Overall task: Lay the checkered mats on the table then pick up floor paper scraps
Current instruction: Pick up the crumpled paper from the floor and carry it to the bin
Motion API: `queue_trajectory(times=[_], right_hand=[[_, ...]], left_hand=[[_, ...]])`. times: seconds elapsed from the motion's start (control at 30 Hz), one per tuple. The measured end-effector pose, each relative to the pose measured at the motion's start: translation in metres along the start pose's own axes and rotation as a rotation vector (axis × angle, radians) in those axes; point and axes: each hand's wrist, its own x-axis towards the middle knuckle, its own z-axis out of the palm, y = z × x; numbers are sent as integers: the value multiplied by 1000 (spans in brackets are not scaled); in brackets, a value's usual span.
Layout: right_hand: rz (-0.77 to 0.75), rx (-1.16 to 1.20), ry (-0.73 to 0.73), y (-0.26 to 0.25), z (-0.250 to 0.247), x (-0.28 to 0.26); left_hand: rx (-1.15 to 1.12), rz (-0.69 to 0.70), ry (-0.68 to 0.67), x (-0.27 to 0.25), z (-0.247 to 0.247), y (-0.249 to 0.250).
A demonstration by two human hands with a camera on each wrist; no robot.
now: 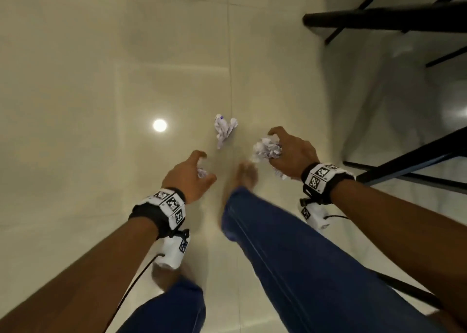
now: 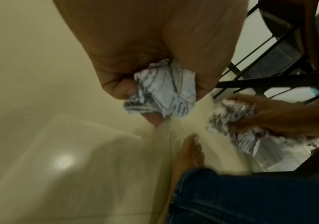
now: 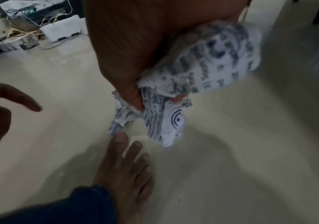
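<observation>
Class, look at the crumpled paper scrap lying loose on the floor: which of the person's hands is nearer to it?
Roughly equal, perhaps the left. The left hand is below-left of the floor scrap; the right hand is to its right. Each already grips paper.

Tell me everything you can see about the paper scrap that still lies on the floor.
The paper scrap is a crumpled white piece with faint bluish print and a small purple mark near its top. It lies loose on the pale tiled floor, beside a tile seam, ahead of the bare foot. Neither hand touches it; both already hold other scraps.
</observation>
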Motion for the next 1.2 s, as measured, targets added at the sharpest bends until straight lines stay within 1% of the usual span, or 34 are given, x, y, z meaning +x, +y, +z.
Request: queue_trajectory(times=[0.1,0.17,0.2,0.23,0.3,0.4,0.43,0.5,0.57,0.63,0.7,0.77,0.8,0.9,0.97,1.07,1.13,1.2], right_hand=[[76,125,65,22,-15,48],[122,200,68,33,-18,78],[116,218,63,38,-18,92],[82,220,45,39,-17,100],[18,192,27,39,-18,111],[16,239,4,39,-22,109],[30,273,-5,38,-26,104],[64,341,-41,36,-40,91],[108,399,-41,31,-60,81],[161,432,-60,19,-87,75],[196,445,-77,-1,-114,82],[175,437,-91,-24,-137,98],[143,422,-77,-42,-152,118],[43,376,-63,-90,-178,177],[-7,360,-40,-126,-186,232],[-99,264,-31,-176,-186,319],[-162,125,-38,-206,-180,371],[-172,-16,-78,-224,-174,410]], left_hand=[[154,13,75,75,12,16],[329,66,44,122,23,25],[419,97,8,143,29,32],[506,111,-21,156,33,36],[620,126,-20,176,37,47],[673,169,-19,178,24,59],[658,180,-29,176,13,62],[594,150,-68,166,-22,70],[492,139,-30,152,-69,88],[372,101,57,139,-124,111],[230,64,171,133,-181,134],[117,64,245,137,-226,154],[88,76,278,148,-252,165],[48,97,320,182,-305,183],[3,117,290,214,-333,189],[-15,163,272,256,-361,190],[-32,183,260,279,-375,183],[-63,176,248,296,-387,173]])
